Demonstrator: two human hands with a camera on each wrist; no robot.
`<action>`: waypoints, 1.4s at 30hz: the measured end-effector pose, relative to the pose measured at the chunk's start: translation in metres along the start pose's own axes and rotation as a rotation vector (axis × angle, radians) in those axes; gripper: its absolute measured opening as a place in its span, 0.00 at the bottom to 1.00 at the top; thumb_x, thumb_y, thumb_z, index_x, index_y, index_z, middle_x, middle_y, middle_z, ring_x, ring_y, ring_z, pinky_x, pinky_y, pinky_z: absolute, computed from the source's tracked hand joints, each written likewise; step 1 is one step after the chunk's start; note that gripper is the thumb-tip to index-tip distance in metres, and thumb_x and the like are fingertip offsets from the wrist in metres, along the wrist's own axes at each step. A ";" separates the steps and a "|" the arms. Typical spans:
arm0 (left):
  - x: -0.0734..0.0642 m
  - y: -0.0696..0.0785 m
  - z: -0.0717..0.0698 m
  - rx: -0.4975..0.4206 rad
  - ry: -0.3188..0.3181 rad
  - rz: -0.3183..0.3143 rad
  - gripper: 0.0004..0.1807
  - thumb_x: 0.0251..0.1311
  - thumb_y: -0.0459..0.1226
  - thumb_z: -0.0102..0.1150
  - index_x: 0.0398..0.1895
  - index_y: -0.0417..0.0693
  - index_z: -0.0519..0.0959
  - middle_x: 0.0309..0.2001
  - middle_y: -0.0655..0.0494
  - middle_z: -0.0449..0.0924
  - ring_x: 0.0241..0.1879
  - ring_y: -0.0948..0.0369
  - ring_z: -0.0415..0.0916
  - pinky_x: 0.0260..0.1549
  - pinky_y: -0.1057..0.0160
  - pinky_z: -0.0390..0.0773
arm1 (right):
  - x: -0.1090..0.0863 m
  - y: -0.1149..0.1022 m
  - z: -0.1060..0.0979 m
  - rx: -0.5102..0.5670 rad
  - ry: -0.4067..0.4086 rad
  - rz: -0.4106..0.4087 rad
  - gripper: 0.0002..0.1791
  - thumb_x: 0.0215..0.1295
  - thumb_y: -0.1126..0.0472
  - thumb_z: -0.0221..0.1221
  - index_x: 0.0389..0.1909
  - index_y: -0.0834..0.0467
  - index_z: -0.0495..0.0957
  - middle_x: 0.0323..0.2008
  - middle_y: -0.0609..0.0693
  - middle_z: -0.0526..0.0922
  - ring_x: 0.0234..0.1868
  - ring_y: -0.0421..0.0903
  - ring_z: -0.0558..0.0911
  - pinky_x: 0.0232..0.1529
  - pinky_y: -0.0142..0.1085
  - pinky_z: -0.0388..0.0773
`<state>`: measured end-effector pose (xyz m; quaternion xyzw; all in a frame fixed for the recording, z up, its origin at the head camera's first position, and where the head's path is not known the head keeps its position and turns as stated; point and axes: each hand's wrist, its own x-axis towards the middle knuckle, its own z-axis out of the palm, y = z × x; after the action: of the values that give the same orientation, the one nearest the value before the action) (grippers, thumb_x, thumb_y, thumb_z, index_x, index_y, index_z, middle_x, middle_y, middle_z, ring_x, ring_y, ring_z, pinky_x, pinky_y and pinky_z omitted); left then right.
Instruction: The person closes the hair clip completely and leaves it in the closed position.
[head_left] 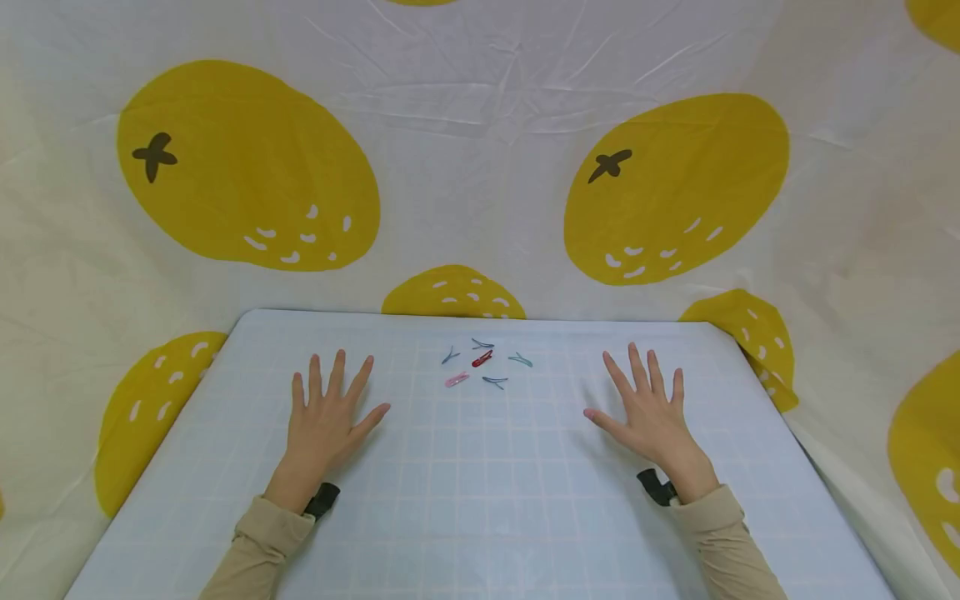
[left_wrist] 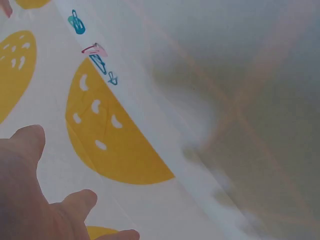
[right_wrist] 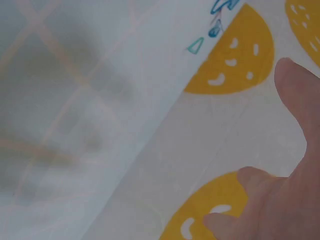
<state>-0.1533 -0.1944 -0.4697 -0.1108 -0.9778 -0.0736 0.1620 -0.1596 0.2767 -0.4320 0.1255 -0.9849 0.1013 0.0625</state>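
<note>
A small group of hair clips lies near the far edge of the table. In its middle is a red clip, with a pink clip at front left and a light blue clip at left. A teal clip is at the right; dark blue clips lie behind and in front, their legs spread apart. To the left of the group, my left hand has its fingers straight and spread, holding nothing. My right hand mirrors it on the right, fingers spread and nothing held.
The white table carries a faint grid and has rounded far corners. Behind it hangs a pale cloth printed with large yellow fruits, which also shows along both sides. Each wrist wears a black camera, one left and one right.
</note>
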 end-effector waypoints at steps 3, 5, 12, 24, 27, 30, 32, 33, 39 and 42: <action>0.000 0.000 0.001 -0.005 -0.008 -0.004 0.44 0.62 0.62 0.55 0.76 0.55 0.58 0.73 0.33 0.53 0.70 0.28 0.45 0.63 0.29 0.45 | 0.001 0.001 0.000 0.005 -0.001 0.000 0.51 0.63 0.30 0.55 0.79 0.48 0.47 0.78 0.63 0.39 0.76 0.66 0.36 0.65 0.67 0.21; 0.000 0.000 0.001 -0.008 -0.009 -0.005 0.44 0.62 0.62 0.55 0.76 0.55 0.58 0.73 0.33 0.53 0.70 0.28 0.46 0.63 0.29 0.46 | 0.002 0.002 0.000 0.004 -0.001 0.000 0.51 0.63 0.30 0.54 0.79 0.47 0.46 0.78 0.63 0.38 0.76 0.65 0.36 0.65 0.67 0.21; 0.000 -0.002 -0.001 -0.010 0.035 0.009 0.41 0.63 0.62 0.53 0.75 0.53 0.61 0.70 0.31 0.58 0.67 0.27 0.52 0.61 0.29 0.51 | 0.006 0.006 0.001 0.029 0.053 -0.025 0.50 0.64 0.32 0.56 0.79 0.47 0.46 0.78 0.63 0.41 0.76 0.65 0.40 0.65 0.67 0.23; 0.006 0.003 -0.002 -0.062 0.119 0.044 0.33 0.65 0.53 0.55 0.68 0.46 0.70 0.62 0.34 0.70 0.60 0.34 0.65 0.56 0.34 0.63 | 0.017 0.003 0.002 0.157 0.242 -0.081 0.44 0.64 0.46 0.63 0.75 0.57 0.57 0.73 0.66 0.57 0.72 0.64 0.57 0.67 0.66 0.31; 0.006 0.003 0.000 -0.072 0.182 0.058 0.30 0.64 0.51 0.55 0.64 0.43 0.73 0.58 0.35 0.74 0.57 0.36 0.68 0.55 0.36 0.66 | 0.020 0.003 0.001 0.203 0.292 -0.075 0.41 0.64 0.49 0.64 0.73 0.60 0.60 0.71 0.66 0.61 0.71 0.62 0.60 0.68 0.64 0.34; 0.008 0.004 0.001 -0.085 0.244 0.079 0.28 0.64 0.50 0.55 0.60 0.41 0.76 0.54 0.36 0.77 0.54 0.37 0.71 0.51 0.38 0.69 | 0.024 0.003 0.001 0.246 0.352 -0.077 0.37 0.64 0.53 0.63 0.70 0.62 0.64 0.69 0.66 0.64 0.69 0.62 0.62 0.68 0.63 0.37; 0.009 0.004 0.002 -0.098 0.281 0.093 0.27 0.64 0.49 0.54 0.57 0.39 0.77 0.52 0.37 0.79 0.52 0.38 0.72 0.49 0.39 0.71 | 0.025 0.002 0.001 0.275 0.397 -0.085 0.35 0.63 0.55 0.64 0.68 0.63 0.66 0.68 0.65 0.67 0.68 0.62 0.64 0.68 0.63 0.39; 0.009 0.004 0.002 -0.111 0.298 0.099 0.26 0.64 0.49 0.54 0.56 0.38 0.78 0.50 0.38 0.79 0.51 0.39 0.73 0.48 0.39 0.71 | 0.026 0.002 0.000 0.290 0.420 -0.088 0.34 0.63 0.57 0.64 0.67 0.64 0.67 0.67 0.65 0.68 0.68 0.62 0.65 0.68 0.63 0.40; 0.013 0.005 0.005 -0.207 0.362 0.106 0.22 0.62 0.44 0.56 0.50 0.36 0.80 0.46 0.38 0.82 0.47 0.39 0.75 0.42 0.40 0.73 | 0.032 -0.002 0.002 0.364 0.521 -0.103 0.29 0.61 0.63 0.65 0.63 0.65 0.72 0.63 0.64 0.74 0.64 0.62 0.70 0.64 0.66 0.46; 0.015 0.008 0.005 -0.251 0.354 0.098 0.20 0.61 0.42 0.58 0.50 0.36 0.80 0.46 0.39 0.82 0.47 0.40 0.76 0.42 0.40 0.73 | 0.036 -0.003 0.005 0.404 0.543 -0.114 0.28 0.60 0.65 0.66 0.62 0.66 0.73 0.61 0.63 0.75 0.61 0.61 0.72 0.63 0.67 0.48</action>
<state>-0.1672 -0.1832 -0.4689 -0.1628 -0.9107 -0.2051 0.3193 -0.1936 0.2648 -0.4306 0.1587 -0.8837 0.3205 0.3020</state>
